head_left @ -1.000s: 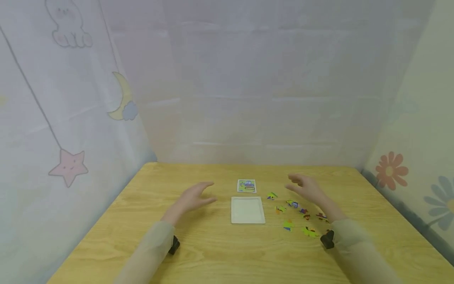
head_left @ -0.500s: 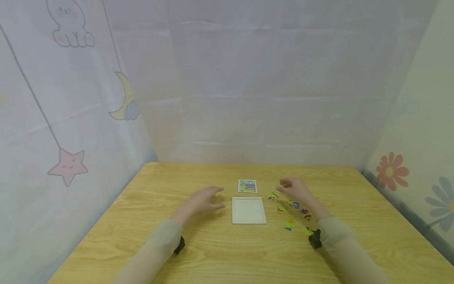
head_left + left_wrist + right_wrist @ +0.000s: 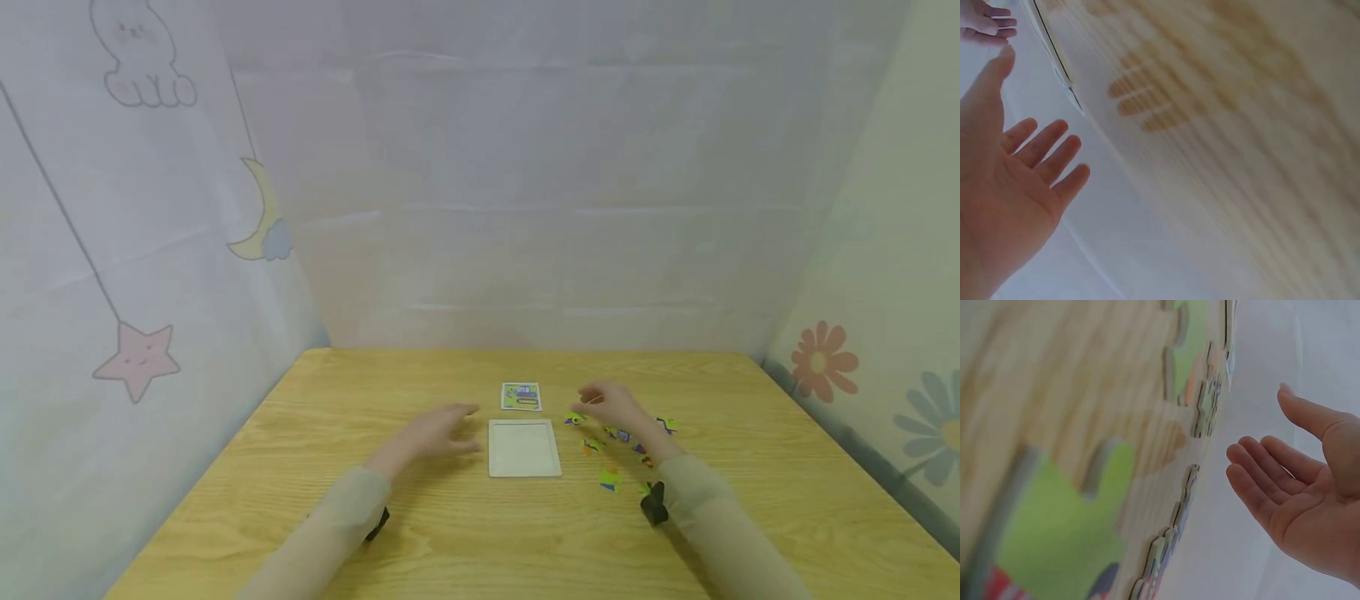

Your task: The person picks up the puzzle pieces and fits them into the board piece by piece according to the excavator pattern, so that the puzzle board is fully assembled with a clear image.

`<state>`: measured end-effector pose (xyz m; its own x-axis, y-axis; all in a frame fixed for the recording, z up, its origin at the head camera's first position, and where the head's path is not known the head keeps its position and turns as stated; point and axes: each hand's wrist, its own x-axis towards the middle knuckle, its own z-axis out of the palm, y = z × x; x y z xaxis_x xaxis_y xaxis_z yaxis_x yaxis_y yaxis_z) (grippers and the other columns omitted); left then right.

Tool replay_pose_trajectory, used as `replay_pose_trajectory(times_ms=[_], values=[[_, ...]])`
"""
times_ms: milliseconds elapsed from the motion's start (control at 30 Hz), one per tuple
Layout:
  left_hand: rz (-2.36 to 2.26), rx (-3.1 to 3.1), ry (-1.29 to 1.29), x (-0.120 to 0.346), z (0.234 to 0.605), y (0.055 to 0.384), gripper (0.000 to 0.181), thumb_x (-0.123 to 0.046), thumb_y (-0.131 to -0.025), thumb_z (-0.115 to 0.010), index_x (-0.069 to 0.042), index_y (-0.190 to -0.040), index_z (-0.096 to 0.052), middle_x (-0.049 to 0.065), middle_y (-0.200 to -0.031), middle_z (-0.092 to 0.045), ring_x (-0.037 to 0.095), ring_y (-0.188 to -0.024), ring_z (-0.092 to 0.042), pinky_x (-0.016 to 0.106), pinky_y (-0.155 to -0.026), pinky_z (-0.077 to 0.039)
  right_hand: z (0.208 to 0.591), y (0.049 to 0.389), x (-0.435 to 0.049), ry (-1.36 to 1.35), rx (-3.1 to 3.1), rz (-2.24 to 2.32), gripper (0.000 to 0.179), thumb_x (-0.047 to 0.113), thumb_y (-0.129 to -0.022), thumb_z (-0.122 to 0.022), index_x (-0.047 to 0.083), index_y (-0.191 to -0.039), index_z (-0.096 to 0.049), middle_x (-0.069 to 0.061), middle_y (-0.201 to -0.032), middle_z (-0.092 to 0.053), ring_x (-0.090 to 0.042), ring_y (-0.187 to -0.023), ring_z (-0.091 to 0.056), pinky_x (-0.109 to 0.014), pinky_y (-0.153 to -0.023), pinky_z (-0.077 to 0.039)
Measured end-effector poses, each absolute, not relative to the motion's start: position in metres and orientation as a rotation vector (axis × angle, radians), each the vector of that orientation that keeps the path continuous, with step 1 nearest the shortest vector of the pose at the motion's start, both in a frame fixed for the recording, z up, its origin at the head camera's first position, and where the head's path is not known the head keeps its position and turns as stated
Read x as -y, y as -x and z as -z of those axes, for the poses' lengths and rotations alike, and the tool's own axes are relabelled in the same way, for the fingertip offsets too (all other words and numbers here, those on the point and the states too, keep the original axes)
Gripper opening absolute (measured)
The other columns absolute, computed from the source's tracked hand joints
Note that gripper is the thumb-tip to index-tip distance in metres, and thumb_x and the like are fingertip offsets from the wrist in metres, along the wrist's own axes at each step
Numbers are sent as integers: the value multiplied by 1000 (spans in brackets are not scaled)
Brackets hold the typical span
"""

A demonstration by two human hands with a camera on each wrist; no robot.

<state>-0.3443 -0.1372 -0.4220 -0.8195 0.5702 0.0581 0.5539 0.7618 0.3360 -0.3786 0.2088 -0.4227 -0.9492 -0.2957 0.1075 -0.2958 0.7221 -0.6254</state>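
Note:
Left of the white square tray (image 3: 523, 450), my left hand (image 3: 431, 433) hovers with its fingers straight or relaxed and pointing at the tray. The left wrist view shows that palm (image 3: 1016, 194) bare, fingers spread. My right hand (image 3: 615, 408) is over the scattered puzzle pieces, its fingertips near a green and blue puzzle piece (image 3: 574, 419). In the right wrist view the hand (image 3: 1304, 494) holds nothing, fingers loosely bent and thumb apart. A large green puzzle piece (image 3: 1066, 531) lies close to that camera. My right forearm hides some of the pieces.
Behind the tray lies a small picture card (image 3: 521, 397). More pieces lie right of the tray, among them a green and orange one (image 3: 609, 479) and another (image 3: 666, 425) beyond my wrist. Everything rests on a wooden table (image 3: 480, 542) backed by a pale cloth (image 3: 495, 250).
My left hand has moved right, closer to the tray. My right hand has moved left and a little nearer, uncovering a piece behind its wrist. The tray and card stay in place.

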Motion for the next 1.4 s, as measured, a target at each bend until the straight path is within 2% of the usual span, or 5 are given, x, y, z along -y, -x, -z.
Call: replay_pose_trajectory(times_ms=[267, 600, 800, 1200, 1400], values=[[-746, -2722, -841, 132, 430, 342, 80, -47, -86, -63, -3, -145, -32, 13, -149, -36, 30, -137, -33, 44, -114, -27, 422, 379, -207, -533, 3002, -1076, 50, 29, -91, -62, -7, -125, -54, -20, -117, -61, -36, -108, -57, -47, -90, -51], [-722, -2699, -826, 127, 428, 340, 79, -50, -85, -63, -4, -143, -37, 13, -146, -39, 31, -137, -35, 45, -114, -28, 424, 380, -204, -432, 3097, -1040, 46, 22, -85, -69, -6, -119, -59, -21, -116, -61, -36, -106, -57, -46, -89, -51], [-690, -2701, -805, 123, 431, 343, 77, -49, -84, -64, -5, -142, -38, 12, -147, -39, 31, -137, -34, 46, -114, -27, 429, 383, -202, -458, 3117, -962, 54, 21, -83, -72, -4, -127, -54, -25, -118, -60, -38, -108, -56, -46, -85, -53], [-622, -2707, -866, 119, 432, 343, 74, -41, -84, -67, -8, -143, -38, 10, -151, -33, 30, -140, -28, 46, -116, -23, 432, 386, -198, -493, 3092, -949, 42, 16, -82, -72, -3, -119, -61, -18, -100, -64, -20, -77, -61, -34, -66, -53], [-581, -2716, -876, 117, 435, 343, 77, -44, -85, -66, -6, -145, -35, 10, -152, -31, 30, -140, -28, 46, -115, -24, 432, 384, -198, -418, 3101, -1011, 40, 14, -79, -75, -4, -113, -60, -19, -108, -60, -29, -96, -59, -38, -75, -54]])
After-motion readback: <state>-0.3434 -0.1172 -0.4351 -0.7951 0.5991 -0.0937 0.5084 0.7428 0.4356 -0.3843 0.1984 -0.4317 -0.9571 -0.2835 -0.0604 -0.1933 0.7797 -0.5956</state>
